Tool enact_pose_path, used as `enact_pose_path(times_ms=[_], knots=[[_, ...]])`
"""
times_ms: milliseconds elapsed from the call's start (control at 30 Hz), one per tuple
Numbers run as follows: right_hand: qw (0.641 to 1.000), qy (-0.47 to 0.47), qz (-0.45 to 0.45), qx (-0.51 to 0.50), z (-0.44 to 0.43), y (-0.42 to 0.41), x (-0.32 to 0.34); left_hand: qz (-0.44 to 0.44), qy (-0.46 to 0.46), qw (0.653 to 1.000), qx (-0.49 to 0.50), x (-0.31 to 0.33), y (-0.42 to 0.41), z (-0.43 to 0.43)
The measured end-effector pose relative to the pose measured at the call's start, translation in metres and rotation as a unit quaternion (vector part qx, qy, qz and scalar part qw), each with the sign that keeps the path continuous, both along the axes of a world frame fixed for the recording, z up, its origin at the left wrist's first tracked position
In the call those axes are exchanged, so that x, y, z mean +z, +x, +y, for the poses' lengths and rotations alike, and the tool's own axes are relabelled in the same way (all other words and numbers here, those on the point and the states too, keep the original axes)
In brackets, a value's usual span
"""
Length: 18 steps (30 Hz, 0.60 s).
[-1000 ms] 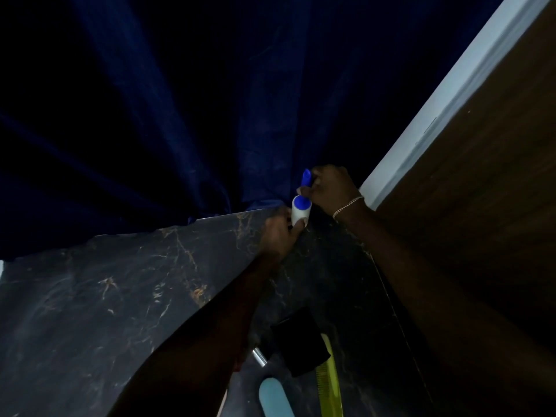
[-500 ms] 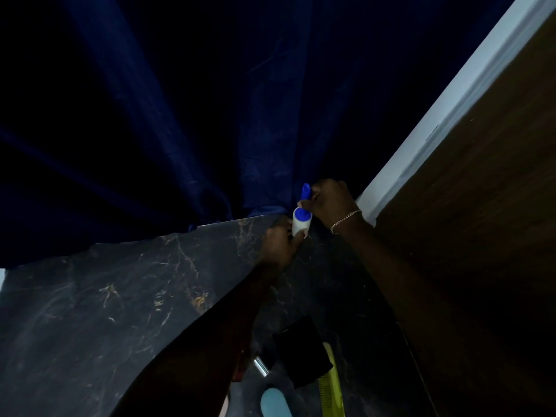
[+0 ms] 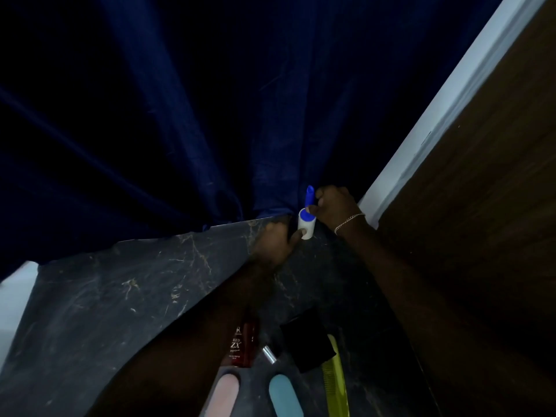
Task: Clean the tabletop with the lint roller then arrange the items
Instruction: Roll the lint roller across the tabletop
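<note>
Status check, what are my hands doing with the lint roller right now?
Right hand grips lint roller handle; left hand fingers on its white roll. Roller at tabletop far edge. Nothing beside it.

Lint roller point(image 3: 307, 224): white roll, bright blue handle, held at the fingertips of both hands. Tabletop point(image 3: 126, 296) under the fingers: black marble with pale gold veins. Curtain point(image 3: 180, 115) beyond the fingers: deep navy, darker in the folds. Wall strip point(image 3: 445, 112) right of the fingers: pale white-blue; panel point(image 3: 496, 191) beside it brown wood grain. Back toward the wrists: dark red bottle point(image 3: 244, 344) with white lettering, black box point(image 3: 308, 338), yellow-green comb point(image 3: 335, 377), pink point(image 3: 224, 395) and light blue point(image 3: 284, 397) ovals. Silver-tone bracelet point(image 3: 349, 221).
</note>
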State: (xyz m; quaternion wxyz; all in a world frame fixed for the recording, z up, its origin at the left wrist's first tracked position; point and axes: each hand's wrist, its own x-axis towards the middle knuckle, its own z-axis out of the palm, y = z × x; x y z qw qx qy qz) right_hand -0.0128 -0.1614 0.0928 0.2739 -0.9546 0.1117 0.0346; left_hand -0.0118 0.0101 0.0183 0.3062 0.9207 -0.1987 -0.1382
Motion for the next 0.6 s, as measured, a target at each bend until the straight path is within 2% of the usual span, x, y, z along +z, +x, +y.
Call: enact_pose_path(times_ms=[300, 433, 600], knots=[[0.999, 0.003, -0.054, -0.007, 0.009, -0.028, 0.041, -0.109, 0.082, 0.991, -0.006, 0.046, -0.019, 0.034], [0.994, -0.015, -0.109, 0.005, 0.011, -0.049, 0.061, -0.171, 0.102, 0.98, -0.024, 0.068, -0.038, 0.059], [0.983, -0.056, -0.171, 0.024, 0.018, -0.08, 0.073, -0.195, 0.127, 0.972, -0.039, 0.088, -0.069, 0.092]])
